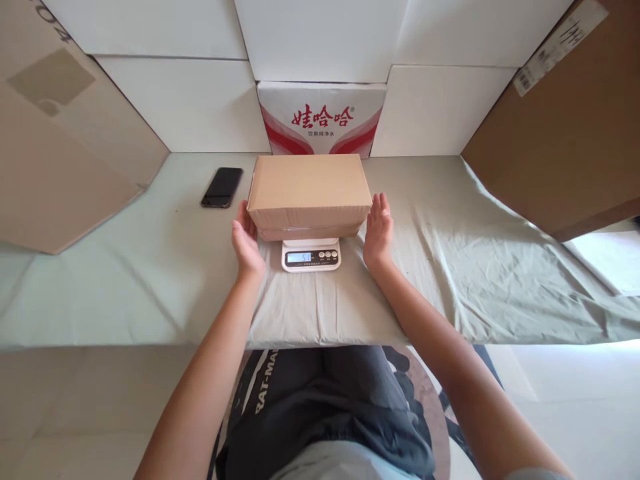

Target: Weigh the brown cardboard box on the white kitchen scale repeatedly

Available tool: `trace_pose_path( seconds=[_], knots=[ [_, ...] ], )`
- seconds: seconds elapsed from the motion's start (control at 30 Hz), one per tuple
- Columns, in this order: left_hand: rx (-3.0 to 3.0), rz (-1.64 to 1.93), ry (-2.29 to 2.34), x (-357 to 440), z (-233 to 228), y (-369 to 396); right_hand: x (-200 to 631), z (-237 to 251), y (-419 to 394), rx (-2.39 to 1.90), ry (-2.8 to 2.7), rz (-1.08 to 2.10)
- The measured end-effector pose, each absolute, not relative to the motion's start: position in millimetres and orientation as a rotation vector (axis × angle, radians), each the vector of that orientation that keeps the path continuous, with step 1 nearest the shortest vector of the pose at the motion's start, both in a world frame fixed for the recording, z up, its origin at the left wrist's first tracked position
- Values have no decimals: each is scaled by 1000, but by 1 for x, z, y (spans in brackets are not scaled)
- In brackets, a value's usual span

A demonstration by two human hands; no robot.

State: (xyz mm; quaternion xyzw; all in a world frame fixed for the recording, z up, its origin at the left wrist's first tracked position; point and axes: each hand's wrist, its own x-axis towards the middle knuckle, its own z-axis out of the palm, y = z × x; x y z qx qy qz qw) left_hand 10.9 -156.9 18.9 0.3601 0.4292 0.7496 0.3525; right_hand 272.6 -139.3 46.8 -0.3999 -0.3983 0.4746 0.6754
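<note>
A closed brown cardboard box (pixel 306 190) rests on a small white digital scale (pixel 311 255) whose display is lit. My left hand (pixel 246 241) is at the box's left side, palm inward, touching or nearly touching it. On the box's right side is my right hand (pixel 378 232), fingers straight and apart, a small gap away from the cardboard. Neither hand grips anything.
The scale stands on a table covered with a pale green cloth (pixel 450 267). A black phone (pixel 223 187) lies at the back left. Behind is a red-and-white printed carton (pixel 323 120), among white boxes. Large brown cartons (pixel 565 133) flank both sides.
</note>
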Motion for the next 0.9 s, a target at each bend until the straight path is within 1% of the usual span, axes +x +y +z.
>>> trace_pose_path(
  seconds=[0.47,0.7,0.9],
  knots=[
    [954,1939,1120,8,12,-153,273,41,-131,-931,-873,1104],
    [928,1939,1112,10,17,-154,277,34,-127,-923,-918,1094],
    [939,1936,1091,8,21,-156,274,38,-129,-930,-869,1100]
  ],
)
